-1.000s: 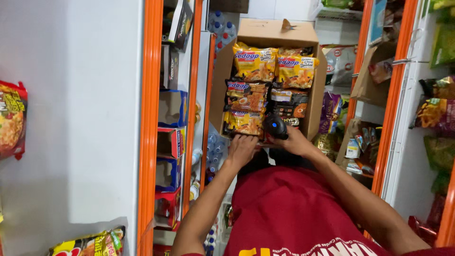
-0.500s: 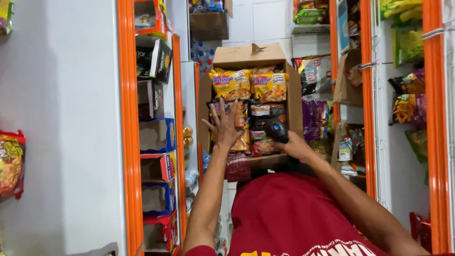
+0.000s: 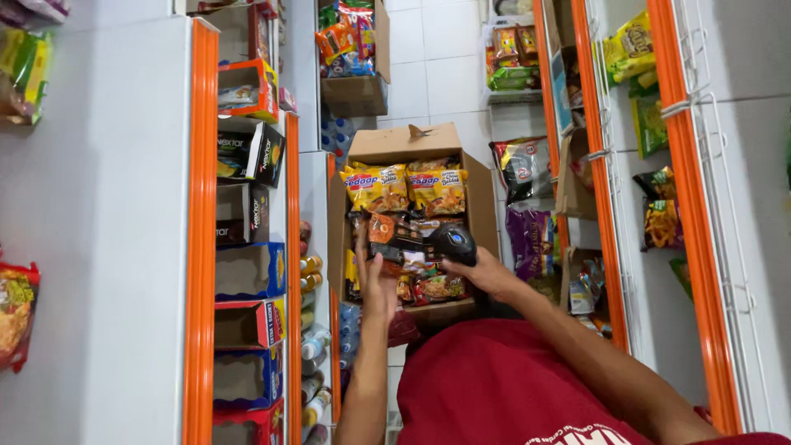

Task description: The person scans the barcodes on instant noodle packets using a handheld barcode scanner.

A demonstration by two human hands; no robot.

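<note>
white shelving with bright orange uprights point(image 3: 200, 247) lines both sides of a narrow aisle with a pale tiled floor point(image 3: 449, 66). on the left side, open cardboard display cartons in red, blue and black point(image 3: 247, 272) sit stacked in the bays; on the right side, snack bags hang on wire racks point(image 3: 651, 124).

in the middle of the aisle stands a large open brown cardboard box point(image 3: 416, 144) packed with instant-noodle packets. two yellow noodle packets point(image 3: 405, 188) lie at the far end of it, with darker orange and red packets nearer the person. a second, smaller brown box of snack bags point(image 3: 356, 91) stands further down the aisle.

the person's red shirt point(image 3: 503, 387) fills the lower part of the view.

the left hand point(image 3: 377, 280) reaches over the near part of the box, thumb and fingers closed on a dark orange noodle packet point(image 3: 386, 232) lifted a little above the packets beneath it.

the right hand point(image 3: 486, 276) wraps around the handle of a black handheld barcode scanner point(image 3: 451, 243), whose rounded head sits just beside the held packet, over the middle of the box.
</note>
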